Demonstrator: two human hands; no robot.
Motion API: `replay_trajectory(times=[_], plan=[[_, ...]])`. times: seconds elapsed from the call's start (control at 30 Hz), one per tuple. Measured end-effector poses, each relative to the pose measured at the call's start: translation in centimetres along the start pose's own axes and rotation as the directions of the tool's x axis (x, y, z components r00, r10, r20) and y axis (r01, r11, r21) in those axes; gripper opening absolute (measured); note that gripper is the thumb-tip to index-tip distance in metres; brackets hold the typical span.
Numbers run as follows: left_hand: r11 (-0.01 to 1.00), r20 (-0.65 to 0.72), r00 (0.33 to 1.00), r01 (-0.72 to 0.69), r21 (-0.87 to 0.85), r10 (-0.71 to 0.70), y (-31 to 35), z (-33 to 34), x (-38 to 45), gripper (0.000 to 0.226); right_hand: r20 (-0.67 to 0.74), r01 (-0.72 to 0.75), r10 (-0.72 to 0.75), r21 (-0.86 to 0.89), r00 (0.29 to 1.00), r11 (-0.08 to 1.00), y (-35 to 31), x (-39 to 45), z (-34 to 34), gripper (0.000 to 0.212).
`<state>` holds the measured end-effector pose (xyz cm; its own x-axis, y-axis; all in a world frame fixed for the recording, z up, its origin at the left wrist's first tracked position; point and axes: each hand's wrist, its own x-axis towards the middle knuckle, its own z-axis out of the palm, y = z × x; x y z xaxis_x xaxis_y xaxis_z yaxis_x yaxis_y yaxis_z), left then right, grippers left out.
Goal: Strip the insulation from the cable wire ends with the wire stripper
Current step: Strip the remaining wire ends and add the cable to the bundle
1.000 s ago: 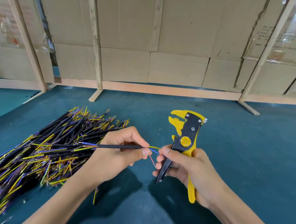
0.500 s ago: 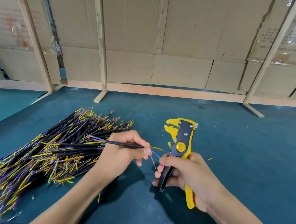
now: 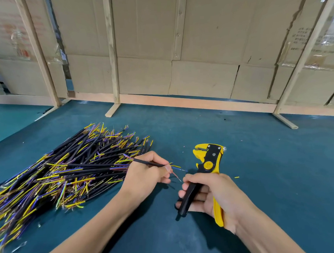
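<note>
My left hand point(image 3: 147, 173) pinches a thin black cable point(image 3: 147, 163) near its end, where yellow, blue and red inner wires point(image 3: 176, 170) fan out to the right. My right hand point(image 3: 212, 194) grips the yellow and black wire stripper point(image 3: 208, 162) by its handles, jaws pointing up and away. The stripper's jaws stand just right of the wire ends, apart from them. My right thumb tip lies close to the red wire's tip.
A large heap of black cables with yellow and blue ends point(image 3: 60, 177) lies on the dark teal table point(image 3: 268, 170) to the left. A small yellow insulation scrap point(image 3: 236, 177) lies to the right. Wooden frames and cardboard panels point(image 3: 197, 49) close off the back.
The wires are no longer pinched by my right fingers. Both hands have shifted slightly, and a gap has opened between the wire ends and my right hand with the stripper.
</note>
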<state>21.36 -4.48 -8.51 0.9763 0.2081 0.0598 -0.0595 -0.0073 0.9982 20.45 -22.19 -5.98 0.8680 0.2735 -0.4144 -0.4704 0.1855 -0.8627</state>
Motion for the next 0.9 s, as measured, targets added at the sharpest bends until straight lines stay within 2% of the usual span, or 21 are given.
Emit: replay_trajectory(times=[0.1,0.17,0.27,0.33,0.4,0.57,0.67,0.73,0.8,0.87,0.9], plan=[[0.999,0.017,1.000,0.021,-0.041,-0.020,0.3,0.0,0.3,0.006,0.027,0.032,-0.032,0.008,0.999,0.999,-0.2,-0.3,-0.2,0.011],[0.999,0.050,0.997,0.054,0.004,-0.054,1.1,0.3,1.2,0.007,0.083,0.057,-0.063,0.063,0.995,0.996,-0.8,-0.6,-0.3,0.010],[0.958,0.148,0.973,0.135,0.255,-0.177,2.6,1.3,3.9,0.022,0.182,0.155,-0.203,0.245,0.962,0.957,-2.2,-0.9,-1.2,0.009],[0.867,0.197,0.940,0.158,0.472,-0.278,3.4,2.7,5.8,0.038,0.145,0.278,-0.339,0.328,0.930,0.903,-3.2,-0.6,-2.6,0.011],[0.786,0.231,0.908,0.151,0.600,-0.351,3.5,4.3,7.1,0.048,0.061,0.362,-0.413,0.377,0.909,0.853,-4.1,0.0,-4.3,0.010],[0.686,0.233,0.878,0.138,0.714,-0.419,2.3,8.2,8.5,0.055,-0.134,0.390,-0.370,0.428,0.919,0.815,-4.6,2.2,-8.6,0.008],[0.682,0.247,0.881,0.110,0.723,-0.404,2.6,9.4,8.4,0.059,-0.129,0.353,-0.330,0.416,0.935,0.838,-4.3,3.1,-10.0,0.011],[0.657,0.266,0.895,0.039,0.753,-0.358,3.6,8.9,8.2,0.059,-0.092,0.336,-0.328,0.415,0.940,0.846,-3.9,3.5,-10.4,0.012],[0.572,0.285,0.922,-0.090,0.815,-0.261,5.1,7.1,7.9,0.053,-0.040,0.314,-0.327,0.411,0.944,0.856,-3.6,3.8,-10.4,0.014],[0.383,0.294,0.930,-0.196,0.903,-0.219,6.8,4.0,7.5,0.047,-0.009,0.293,-0.315,0.395,0.949,0.871,-3.3,4.1,-10.2,0.016],[0.277,0.289,0.923,-0.216,0.936,-0.254,7.6,2.2,7.1,0.047,-0.004,0.289,-0.312,0.391,0.950,0.874,-3.2,4.2,-10.0,0.017]])
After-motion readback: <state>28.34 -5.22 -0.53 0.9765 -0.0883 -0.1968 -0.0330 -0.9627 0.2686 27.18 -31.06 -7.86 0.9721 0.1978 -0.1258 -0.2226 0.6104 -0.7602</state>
